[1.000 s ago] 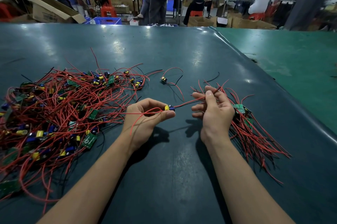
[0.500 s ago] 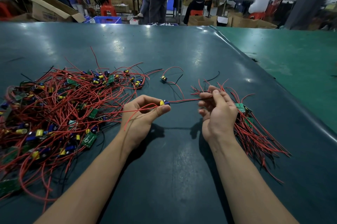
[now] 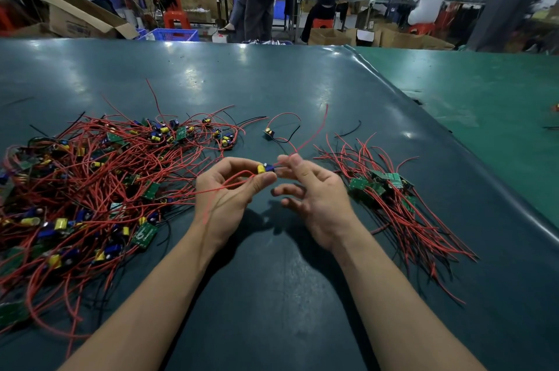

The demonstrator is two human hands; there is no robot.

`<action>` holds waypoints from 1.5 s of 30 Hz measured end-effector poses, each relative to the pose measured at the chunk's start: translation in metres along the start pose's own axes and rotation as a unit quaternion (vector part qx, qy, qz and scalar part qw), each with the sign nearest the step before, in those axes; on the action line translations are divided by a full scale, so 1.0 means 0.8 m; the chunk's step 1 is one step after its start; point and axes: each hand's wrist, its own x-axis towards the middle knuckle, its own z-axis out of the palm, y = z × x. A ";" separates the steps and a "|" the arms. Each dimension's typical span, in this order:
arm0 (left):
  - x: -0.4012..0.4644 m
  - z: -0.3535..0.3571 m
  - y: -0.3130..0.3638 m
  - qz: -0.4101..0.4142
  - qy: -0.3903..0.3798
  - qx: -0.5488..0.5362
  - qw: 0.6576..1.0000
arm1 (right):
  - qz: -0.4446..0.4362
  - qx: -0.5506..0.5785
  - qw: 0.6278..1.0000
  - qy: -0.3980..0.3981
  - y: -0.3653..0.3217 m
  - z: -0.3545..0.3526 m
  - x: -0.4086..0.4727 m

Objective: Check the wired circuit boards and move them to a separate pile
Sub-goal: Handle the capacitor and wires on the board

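Note:
A big tangled pile of wired circuit boards, green boards with yellow and blue parts and red leads, covers the left of the dark green table. A smaller, tidier pile of boards lies to the right, its red wires fanning toward me. My left hand pinches one small board by its yellow and blue parts. My right hand pinches that board's red wire right beside it, and the wire arcs up and away; its other fingers are spread.
One lone wired board lies just beyond my hands, with a loose black wire further right. A lighter green table surface adjoins on the right. People work at benches behind, among cardboard boxes.
My right hand has slid along the red wire toward the board and now meets my left hand. The wire, earlier stretched taut between the hands, now springs free upward.

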 end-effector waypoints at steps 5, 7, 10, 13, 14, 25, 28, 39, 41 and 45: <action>0.003 0.000 -0.002 0.006 -0.009 0.029 1.000 | -0.035 -0.018 0.998 0.041 -0.001 -0.007 0.000; 0.003 0.001 -0.002 0.004 -0.007 0.025 1.000 | -0.044 0.013 0.998 0.053 -0.003 -0.010 0.002; 0.002 0.000 -0.001 -0.001 -0.015 0.022 1.000 | -0.021 0.032 0.999 0.022 -0.007 -0.011 0.001; 0.001 -0.001 0.001 0.000 -0.032 0.026 0.999 | 0.015 -0.003 1.000 -0.013 -0.002 -0.009 0.000; 0.000 0.000 0.002 0.001 -0.039 0.032 0.999 | 0.014 -0.018 1.000 -0.011 0.000 -0.007 -0.001; 0.000 0.000 0.006 -0.003 -0.027 0.017 0.999 | -0.116 0.080 0.965 0.223 -0.015 -0.029 0.015; 0.001 -0.001 0.005 0.008 -0.011 0.024 1.000 | -0.121 0.087 0.962 0.231 -0.010 -0.027 0.017; 0.007 -0.004 0.001 -0.051 0.001 -0.114 0.992 | -0.158 -0.079 0.952 0.252 0.008 -0.021 0.020; 0.007 -0.003 0.004 -0.059 0.003 -0.139 0.989 | -0.151 -0.021 0.959 0.241 0.004 -0.022 0.021; 0.009 -0.002 0.007 -0.084 0.019 -0.224 0.971 | -0.088 -0.023 0.971 0.222 0.005 -0.023 0.020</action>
